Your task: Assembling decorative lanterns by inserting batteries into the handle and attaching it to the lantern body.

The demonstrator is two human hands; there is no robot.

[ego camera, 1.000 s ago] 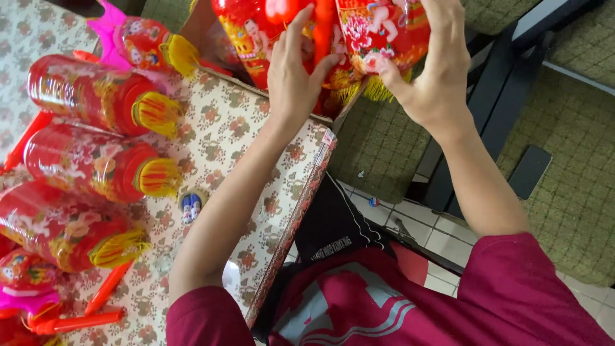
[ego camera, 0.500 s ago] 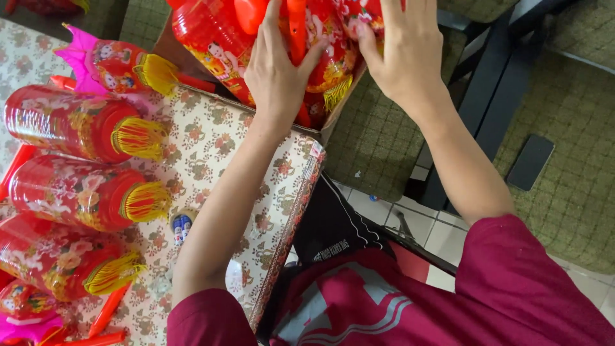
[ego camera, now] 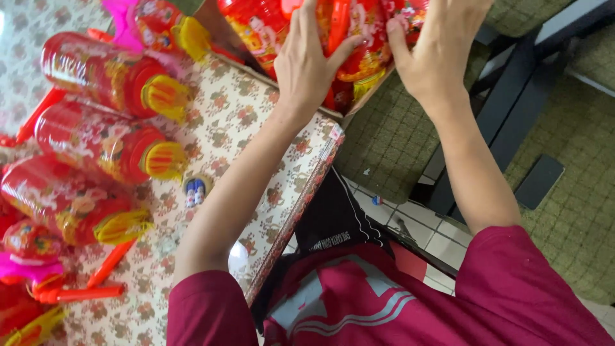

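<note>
At the far right corner of the floral-patterned tablecloth point(ego camera: 250, 122), the left hand point(ego camera: 307, 61) and right hand point(ego camera: 435, 54) press, fingers spread, against either side of a bunch of red, gold-printed plastic lanterns point(ego camera: 359, 45) sitting in a cardboard box point(ego camera: 368, 96) (its rim barely visible). Neither hand is closed; both lie flat on the bunch. Along the left edge, three more red cylindrical lanterns with yellow fringed ends point(ego camera: 102, 138) lie side by side outside the box, so packing looks partly done.
</note>
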